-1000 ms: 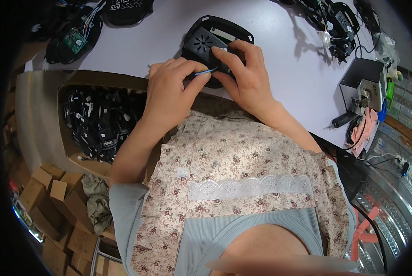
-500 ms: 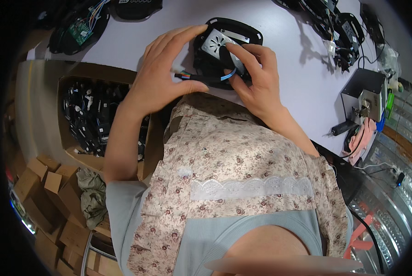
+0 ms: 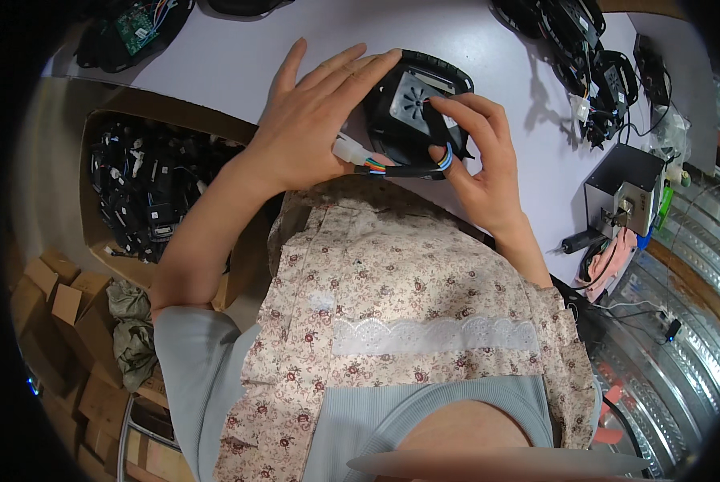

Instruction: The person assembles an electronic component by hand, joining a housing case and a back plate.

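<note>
A black plastic housing point(image 3: 385, 132) lies on the white table in front of me. A silver metal plate point(image 3: 408, 100) with a flower-shaped pattern of slots sits inside it. My left hand point(image 3: 316, 112) spreads over the housing's left side, its longest fingertips at the upper rim. Beside its palm is a white connector point(image 3: 348, 150); coloured wires lead from it into a black-sleeved cable point(image 3: 412, 170) along the near edge. My right hand point(image 3: 488, 157) is closed, thumb and index finger on a black strip point(image 3: 435, 124) across the plate. The thumb also lies by the cable's blue wires.
An open cardboard box point(image 3: 95, 209) of black parts with cables stands left of the table. A housing with a green circuit board point(image 3: 137, 30) lies far left. Wired black assemblies point(image 3: 609, 76) and a black box-shaped device point(image 3: 629, 177) occupy the right side.
The housing and both hands appear farther right and lower, as the whole view has shifted. My left fingers have straightened and spread, and more of the white connector shows.
</note>
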Available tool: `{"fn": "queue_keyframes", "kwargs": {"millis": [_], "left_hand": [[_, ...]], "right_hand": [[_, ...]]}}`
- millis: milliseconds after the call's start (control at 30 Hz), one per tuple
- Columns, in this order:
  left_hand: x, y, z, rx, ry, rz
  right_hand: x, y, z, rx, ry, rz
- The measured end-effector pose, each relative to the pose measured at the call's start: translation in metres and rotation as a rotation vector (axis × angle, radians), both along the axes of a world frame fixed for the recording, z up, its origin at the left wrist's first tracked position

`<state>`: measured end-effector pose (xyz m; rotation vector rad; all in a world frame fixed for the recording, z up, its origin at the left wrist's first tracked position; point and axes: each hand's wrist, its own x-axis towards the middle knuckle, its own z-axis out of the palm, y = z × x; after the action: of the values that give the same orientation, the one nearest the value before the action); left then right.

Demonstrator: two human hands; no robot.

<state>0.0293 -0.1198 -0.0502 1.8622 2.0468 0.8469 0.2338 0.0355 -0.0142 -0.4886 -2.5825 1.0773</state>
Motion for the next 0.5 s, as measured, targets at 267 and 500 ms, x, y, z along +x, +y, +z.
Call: {"fn": "queue_keyframes", "kwargs": {"millis": [267,500], "left_hand": [[0.012,0.005,-0.002,-0.059,0.129,0.060],[0.013,0.004,0.003,-0.082,0.071,0.042]], "right_hand": [[0.014,0.002,0.001,-0.154,-0.026,-0.028],[0.023,-0.007,0.003,0.168,-0.077,-0.043]]}}
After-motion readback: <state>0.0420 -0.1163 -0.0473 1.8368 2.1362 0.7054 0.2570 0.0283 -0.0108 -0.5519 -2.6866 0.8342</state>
